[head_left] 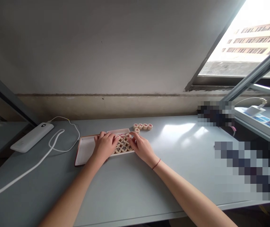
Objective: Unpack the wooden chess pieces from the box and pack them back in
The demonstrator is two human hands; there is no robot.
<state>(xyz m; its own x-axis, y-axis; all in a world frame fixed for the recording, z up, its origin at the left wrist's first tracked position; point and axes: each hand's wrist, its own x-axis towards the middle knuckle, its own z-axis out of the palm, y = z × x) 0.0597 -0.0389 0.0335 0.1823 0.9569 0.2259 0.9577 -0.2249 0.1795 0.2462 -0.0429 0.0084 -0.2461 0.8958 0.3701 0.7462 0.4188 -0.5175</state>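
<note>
A shallow white box (120, 154) on the desk holds round wooden Chinese chess pieces (123, 148), marked with red or black characters and packed in rows. My left hand (105, 143) lies over the box's left side, its fingers apart and touching the pieces there. From the right, my right hand (143, 147) reaches over the box's right edge, with thumb and forefinger apart beside the end pieces. Both hands hide part of the box. Several more chess pieces (145, 126) stand in a small group just behind it. The open lid (84, 153), white inside, lies at the left, partly under my left forearm.
A white power bank (33, 137) with a white cable (40, 162) lies on the left of the grey desk (125, 192). A wall (116, 105) borders the back. Metal frame posts rise at both sides. Blurred-out items (250, 170) and a shelf with chargers (255, 110) are at right.
</note>
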